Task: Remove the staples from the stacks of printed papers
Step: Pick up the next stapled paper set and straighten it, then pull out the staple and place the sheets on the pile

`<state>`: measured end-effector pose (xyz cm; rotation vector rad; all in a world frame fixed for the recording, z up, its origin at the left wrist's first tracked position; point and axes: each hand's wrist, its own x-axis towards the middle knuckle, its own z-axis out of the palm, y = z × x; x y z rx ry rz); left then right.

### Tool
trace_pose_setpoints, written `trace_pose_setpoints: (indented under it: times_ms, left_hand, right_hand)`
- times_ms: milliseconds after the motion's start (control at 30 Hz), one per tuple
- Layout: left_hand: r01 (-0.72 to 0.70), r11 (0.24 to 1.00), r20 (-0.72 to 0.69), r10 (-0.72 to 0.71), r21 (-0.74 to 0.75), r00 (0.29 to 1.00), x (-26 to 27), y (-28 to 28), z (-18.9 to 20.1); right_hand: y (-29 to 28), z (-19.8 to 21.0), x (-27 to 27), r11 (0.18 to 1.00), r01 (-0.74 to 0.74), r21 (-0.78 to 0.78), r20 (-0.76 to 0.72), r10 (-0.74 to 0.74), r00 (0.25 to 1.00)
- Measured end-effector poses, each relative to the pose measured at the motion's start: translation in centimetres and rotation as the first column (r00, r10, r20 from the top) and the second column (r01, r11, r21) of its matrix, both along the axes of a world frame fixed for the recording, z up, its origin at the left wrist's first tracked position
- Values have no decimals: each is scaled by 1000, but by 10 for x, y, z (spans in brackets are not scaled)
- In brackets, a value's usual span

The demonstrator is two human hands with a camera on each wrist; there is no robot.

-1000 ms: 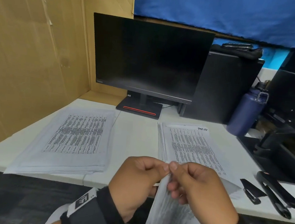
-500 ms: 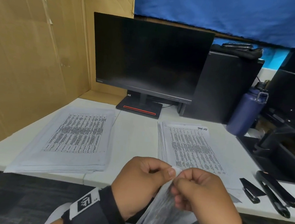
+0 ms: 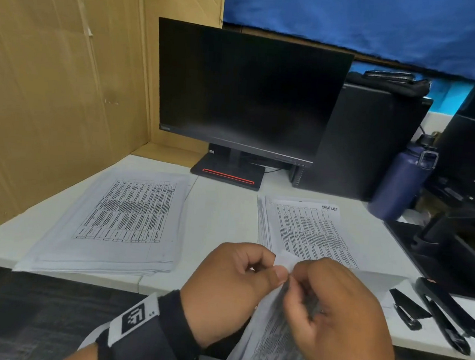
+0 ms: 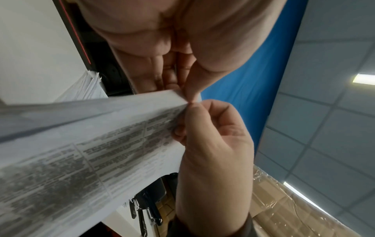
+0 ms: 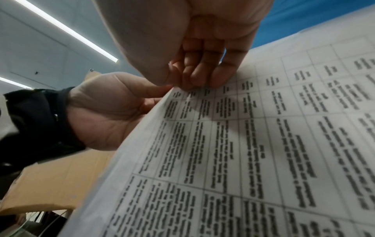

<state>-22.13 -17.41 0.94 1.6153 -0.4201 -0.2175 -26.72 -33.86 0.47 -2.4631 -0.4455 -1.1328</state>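
Note:
Both hands hold a set of printed papers (image 3: 269, 350) upright over the table's front edge. My left hand (image 3: 276, 269) pinches the top corner (image 4: 178, 94) between thumb and fingers. Thumb tip to thumb tip with it, my right hand (image 3: 297, 275) pinches the same corner, its fingers (image 5: 188, 80) curled onto the printed side (image 5: 253, 144). No staple shows; the fingertips cover that spot. Two flat stacks of printed papers lie on the table, one at the left (image 3: 125, 219) and one at the right (image 3: 306, 230).
A black stapler (image 3: 447, 313) and a smaller black tool (image 3: 406, 306) lie at the table's right front. Behind the stacks stand a dark monitor (image 3: 246, 95), a black computer case (image 3: 370, 139) and a blue bottle (image 3: 401, 181). A cardboard wall (image 3: 52, 94) lines the left side.
The pinched corner of the papers now sticks up white between the fingertips. Both hands stay close together at nearly the same spot, and the sheet's lower part has swung slightly.

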Motion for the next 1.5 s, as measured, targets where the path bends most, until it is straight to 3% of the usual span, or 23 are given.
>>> trace_pose_setpoints:
  times_ms: [167, 333, 467, 567, 667, 767, 833, 900, 967, 1067, 1133, 1367, 1500]
  left_hand:
    - [36, 997, -135, -44, -64, 990, 4, 5, 3]
    - [0, 999, 23, -1, 41, 1000, 4, 6, 4]
    - [-20, 990, 109, 5, 139, 994, -1, 4, 5]
    - [1, 992, 93, -13, 124, 996, -1, 4, 6]
    - [6, 995, 60, -12, 95, 998, 1, 5, 4]
    - [-111, 986, 97, 100, 122, 990, 5, 6, 5]
    - [-270, 952, 223, 234, 146, 946, 12, 15, 15]
    - [-436, 893, 365, 370, 113, 854, 26, 34, 32]
    - [-561, 828, 407, 512, 1, 757, 41, 57, 49]
    - [-640, 739, 331, 670, -211, 665, 55, 83, 65]
    - [-664, 696, 298, 717, -271, 630, 63, 96, 71]
    - [-665, 674, 195, 735, -322, 649, 71, 97, 70]
    - [-655, 664, 140, 733, -360, 666, 71, 94, 68]
  right_hand:
    - [-3, 1, 2, 996, -43, -72, -40, 40, 998]
    - [1, 1, -1, 988, -34, 152, -127, 54, 990]
    - [4, -2, -2, 989, 71, 127, -176, -48, 983]
    - [5, -1, -3, 991, 62, 121, -163, -42, 986]
    - [7, 2, -5, 974, 8, 228, -140, 25, 990]
    - [10, 10, -9, 930, -103, 352, -100, 146, 984]
    - [10, 14, -12, 937, -159, 310, -147, 213, 966]
    - [6, 5, -12, 940, -212, 266, -354, 300, 886]
    - [2, -15, -10, 937, -223, 270, -601, 345, 721]
    - [-3, -68, 3, 969, -234, 77, -796, 200, 571]
    - [-4, -105, 13, 966, -255, -47, -864, 89, 495]
    - [-13, -203, 51, 997, -74, -19, -976, -2, 217]
    - [-16, -216, 63, 999, -33, -29, -979, -21, 202]
